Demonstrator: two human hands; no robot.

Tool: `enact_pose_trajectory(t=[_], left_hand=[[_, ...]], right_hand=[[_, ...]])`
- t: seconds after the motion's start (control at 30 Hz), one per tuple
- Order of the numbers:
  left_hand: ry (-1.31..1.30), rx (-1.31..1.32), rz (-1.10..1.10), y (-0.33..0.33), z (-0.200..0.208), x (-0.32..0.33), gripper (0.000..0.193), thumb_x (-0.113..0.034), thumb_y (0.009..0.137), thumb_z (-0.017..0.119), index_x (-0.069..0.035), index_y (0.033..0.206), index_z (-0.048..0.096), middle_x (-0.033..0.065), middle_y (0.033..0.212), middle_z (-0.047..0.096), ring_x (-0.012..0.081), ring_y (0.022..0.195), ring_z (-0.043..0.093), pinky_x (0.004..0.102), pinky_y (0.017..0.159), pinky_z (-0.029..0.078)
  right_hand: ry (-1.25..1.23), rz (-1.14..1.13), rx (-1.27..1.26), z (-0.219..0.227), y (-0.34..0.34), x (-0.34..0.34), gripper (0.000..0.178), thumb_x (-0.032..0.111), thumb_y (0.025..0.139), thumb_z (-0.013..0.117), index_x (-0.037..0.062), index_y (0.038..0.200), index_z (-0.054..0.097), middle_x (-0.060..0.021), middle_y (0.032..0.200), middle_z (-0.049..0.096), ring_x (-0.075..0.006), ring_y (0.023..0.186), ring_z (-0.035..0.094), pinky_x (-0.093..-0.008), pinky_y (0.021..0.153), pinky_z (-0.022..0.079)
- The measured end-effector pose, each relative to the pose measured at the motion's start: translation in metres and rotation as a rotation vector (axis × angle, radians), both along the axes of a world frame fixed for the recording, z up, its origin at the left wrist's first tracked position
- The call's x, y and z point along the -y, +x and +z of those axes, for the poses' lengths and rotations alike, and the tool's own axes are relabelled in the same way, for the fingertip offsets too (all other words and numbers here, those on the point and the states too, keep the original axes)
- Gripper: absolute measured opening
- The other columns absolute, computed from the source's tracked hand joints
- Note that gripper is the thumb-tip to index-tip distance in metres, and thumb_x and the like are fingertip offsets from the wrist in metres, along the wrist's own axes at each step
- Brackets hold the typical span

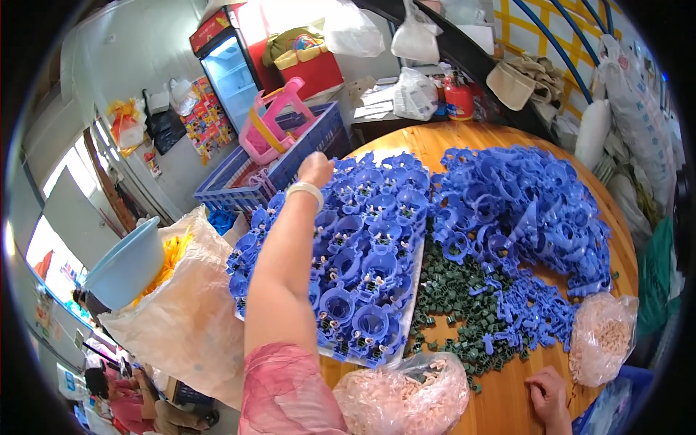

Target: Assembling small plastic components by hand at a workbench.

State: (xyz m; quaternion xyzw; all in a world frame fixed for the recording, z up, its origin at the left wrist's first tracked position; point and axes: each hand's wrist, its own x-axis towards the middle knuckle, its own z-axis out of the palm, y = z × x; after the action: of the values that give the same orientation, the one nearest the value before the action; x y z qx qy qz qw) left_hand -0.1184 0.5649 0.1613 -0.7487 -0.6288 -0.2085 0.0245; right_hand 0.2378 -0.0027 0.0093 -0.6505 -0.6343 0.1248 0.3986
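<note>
- Head view: the left hand (317,170) reaches far over the blue cup-shaped parts (377,264); its fingers look curled, but they are too small and turned away to tell whether they grip anything.
- Those blue parts sit in close rows on a pale tray (411,304), left of the middle of the table (500,395). The left forearm hides a strip of them, and small white bits among them are hard to make out singly.
- The right hand (549,395) rests low on the near right of the table, fingers bent inward; their undersides are hidden, so I cannot tell whether they hold anything. Its forearm is cut off by the lower edge.
- Far right, a heap of blue parts (522,210) overlaps so much that single outlines get lost.
- Between tray and heap lie dark green pieces (464,304), with small blue pieces (533,312) to their right, both too jumbled to count.
- A clear bag (406,395) of pale pink pieces stands at the near edge, its contents blurred by creased plastic; another bag (603,341) sits right of the right hand.
- Left of the table, a pale sheet (188,312) partly covers yellow items (170,257) of unclear kind, beside a light blue basin (127,264).
</note>
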Motion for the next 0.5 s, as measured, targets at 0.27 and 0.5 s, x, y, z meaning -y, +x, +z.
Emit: enact_pose_trajectory(t=[0.27,0.5], left_hand=[[0.113,-0.175,-0.802,0.153,0.009,0.147,0.026,-0.024,0.082,0.055,-0.006,0.098,0.065,0.0173,0.089,0.065,0.0339,0.086,0.062,0.0425,0.075,0.049],[0.042,-0.459,-0.892,0.236,-0.075,0.216,0.021,-0.012,0.078,0.058,-0.006,0.098,0.059,0.0162,0.099,0.058,0.0352,0.091,0.060,0.0427,0.077,0.048]], right_hand=[[-0.061,0.033,-0.008,0.002,0.010,-0.007,0.015,-0.001,0.073,0.058,0.0052,0.084,0.065,-0.0112,0.083,0.062,-0.0281,0.076,0.061,-0.0336,0.065,0.049],[-0.089,0.100,-0.013,0.005,0.014,-0.001,0.014,0.001,0.075,0.056,0.0057,0.086,0.064,-0.0094,0.087,0.062,-0.0274,0.080,0.061,-0.0326,0.069,0.049]])
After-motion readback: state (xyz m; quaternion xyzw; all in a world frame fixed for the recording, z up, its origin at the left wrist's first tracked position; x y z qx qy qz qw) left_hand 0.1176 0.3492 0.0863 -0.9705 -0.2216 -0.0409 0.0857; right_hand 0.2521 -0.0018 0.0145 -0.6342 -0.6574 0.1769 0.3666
